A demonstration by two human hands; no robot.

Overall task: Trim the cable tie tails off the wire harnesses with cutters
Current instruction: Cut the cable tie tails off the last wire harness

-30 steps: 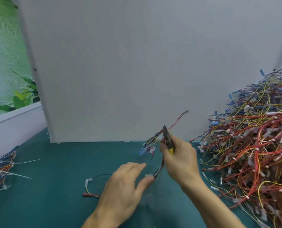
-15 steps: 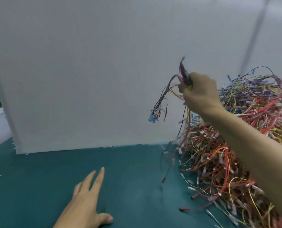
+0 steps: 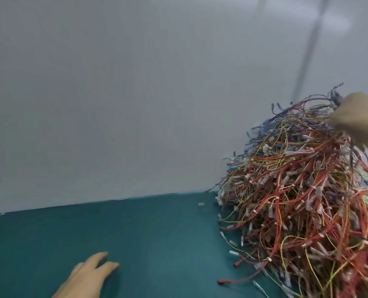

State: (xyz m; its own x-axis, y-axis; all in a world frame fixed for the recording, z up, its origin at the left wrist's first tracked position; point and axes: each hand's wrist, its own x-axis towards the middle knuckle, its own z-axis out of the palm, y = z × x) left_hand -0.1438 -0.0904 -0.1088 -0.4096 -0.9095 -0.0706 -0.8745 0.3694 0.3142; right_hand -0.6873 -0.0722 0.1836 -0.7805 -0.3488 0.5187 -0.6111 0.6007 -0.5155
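My right hand [image 3: 359, 119] is up at the right edge, over the top of a tall pile of wire harnesses [image 3: 303, 201]. It is blurred, and its fingers are curled round the dark cutters [image 3: 336, 97], whose tip sticks out to the upper left. A few thin dark wires of one harness [image 3: 353, 152] hang just under this hand, onto the pile. Whether the fingers still hold them I cannot tell. My left hand [image 3: 86, 276] lies flat on the green table mat [image 3: 157, 244] at the lower left, fingers straight, with nothing in it.
A grey panel [image 3: 135, 93] stands upright along the back of the mat. The harness pile fills the right side, and loose red and yellow leads [image 3: 239, 280] and small clear connectors [image 3: 201, 204] spill from its foot onto the mat.
My right hand carried the cutters and the trimmed harness up and right, over the top of the pile. My left hand let go and now lies flat on the mat. My view swung right.
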